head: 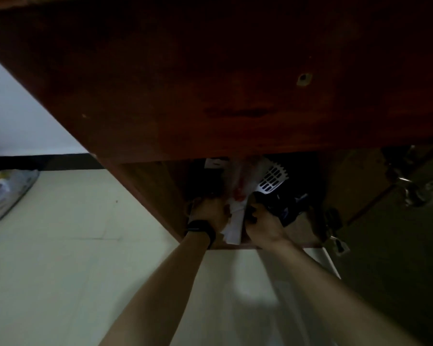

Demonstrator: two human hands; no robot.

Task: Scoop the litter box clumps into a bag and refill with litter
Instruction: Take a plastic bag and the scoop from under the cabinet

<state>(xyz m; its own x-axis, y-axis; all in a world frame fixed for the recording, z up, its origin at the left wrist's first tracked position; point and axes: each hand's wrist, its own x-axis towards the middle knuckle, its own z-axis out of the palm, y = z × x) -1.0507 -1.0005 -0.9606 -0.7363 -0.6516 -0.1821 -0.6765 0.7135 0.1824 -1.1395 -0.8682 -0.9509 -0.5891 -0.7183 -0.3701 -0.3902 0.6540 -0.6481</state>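
Both my hands reach into the low open compartment of a dark wooden cabinet (210, 96). My left hand (209, 212), with a black band on the wrist, grips a white plastic bag (235, 221) with red print. My right hand (263, 222) holds the bag's other edge, fingers curled round it. Just behind the hands a white slotted litter scoop (273, 179) leans against dark items. No litter box is in view.
A litter sack (3, 196) lies on the pale tiled floor (73, 258) at the far left. The cabinet's open door (375, 186) with metal latches stands to the right. Dark objects (288, 208) crowd the compartment beside my right hand.
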